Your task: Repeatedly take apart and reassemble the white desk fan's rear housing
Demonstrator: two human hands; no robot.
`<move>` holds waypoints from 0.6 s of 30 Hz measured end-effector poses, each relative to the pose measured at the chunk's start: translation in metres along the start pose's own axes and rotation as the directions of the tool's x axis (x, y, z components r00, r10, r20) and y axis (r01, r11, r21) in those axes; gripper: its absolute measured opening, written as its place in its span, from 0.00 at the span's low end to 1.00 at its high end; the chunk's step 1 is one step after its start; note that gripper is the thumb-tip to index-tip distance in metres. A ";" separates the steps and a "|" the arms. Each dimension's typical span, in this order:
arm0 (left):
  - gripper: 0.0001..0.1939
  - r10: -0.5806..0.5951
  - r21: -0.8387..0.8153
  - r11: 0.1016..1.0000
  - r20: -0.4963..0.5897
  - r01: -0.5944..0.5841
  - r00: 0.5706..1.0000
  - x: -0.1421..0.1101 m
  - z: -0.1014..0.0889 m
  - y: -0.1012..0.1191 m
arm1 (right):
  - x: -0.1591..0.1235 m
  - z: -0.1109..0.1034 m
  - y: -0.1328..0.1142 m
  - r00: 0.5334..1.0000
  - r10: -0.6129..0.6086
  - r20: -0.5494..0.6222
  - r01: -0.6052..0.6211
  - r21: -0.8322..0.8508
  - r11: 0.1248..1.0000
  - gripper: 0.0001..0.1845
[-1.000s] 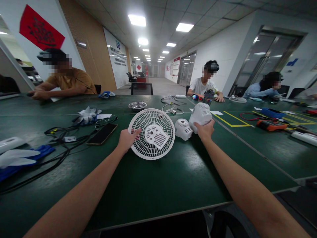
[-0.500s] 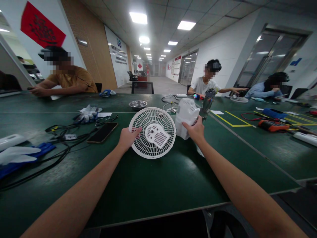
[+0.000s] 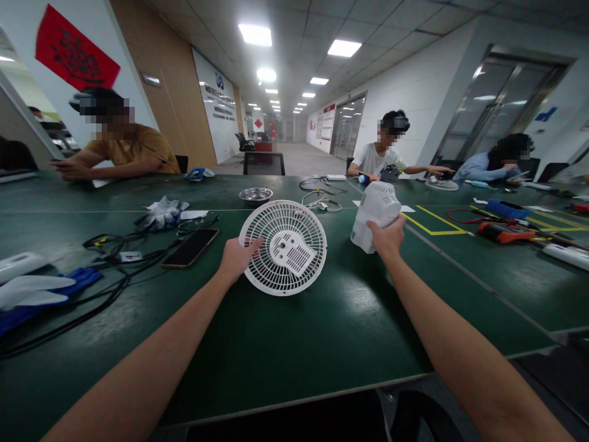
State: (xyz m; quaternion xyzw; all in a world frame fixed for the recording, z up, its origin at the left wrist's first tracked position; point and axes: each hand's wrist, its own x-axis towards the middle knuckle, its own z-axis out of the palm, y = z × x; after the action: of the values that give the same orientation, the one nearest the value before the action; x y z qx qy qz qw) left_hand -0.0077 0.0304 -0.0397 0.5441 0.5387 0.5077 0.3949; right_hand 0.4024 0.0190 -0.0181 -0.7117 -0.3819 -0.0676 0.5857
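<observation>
My left hand (image 3: pixel 240 258) is closed on the left rim of a round white fan grille (image 3: pixel 293 248), its thumb over the slats. A vented plate with a small hole forms the grille's centre. To the right, my right hand (image 3: pixel 387 238) grips a white plastic housing (image 3: pixel 376 212) with vent slots at its top. The housing is apart from the grille and tilts slightly. My right fingers behind it are hidden.
Beyond the grille are a metal bowl (image 3: pixel 256 196) and a white cable (image 3: pixel 319 201). A phone (image 3: pixel 190 248), black cables (image 3: pixel 133 270) and gloves (image 3: pixel 163 213) lie left. An orange multimeter (image 3: pixel 506 232) lies right. People sit across the green table (image 3: pixel 294 344).
My right hand has moved the white housing to the right, away from the grille, and it now covers most of the dark bottle behind. My left hand and the grille stay nearly still.
</observation>
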 end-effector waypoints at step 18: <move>0.09 -0.027 0.004 1.000 -0.001 0.027 1.000 0.002 0.000 -0.001 | 0.010 0.009 0.017 0.996 -0.055 -0.065 0.067 0.194 0.979 0.42</move>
State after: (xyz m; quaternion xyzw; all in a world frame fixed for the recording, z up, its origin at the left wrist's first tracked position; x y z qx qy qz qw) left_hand -0.0084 0.0323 -0.0403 0.5374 0.5471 0.5015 0.4005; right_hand 0.4167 0.0314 -0.0282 -0.6364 -0.3907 -0.0688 0.6616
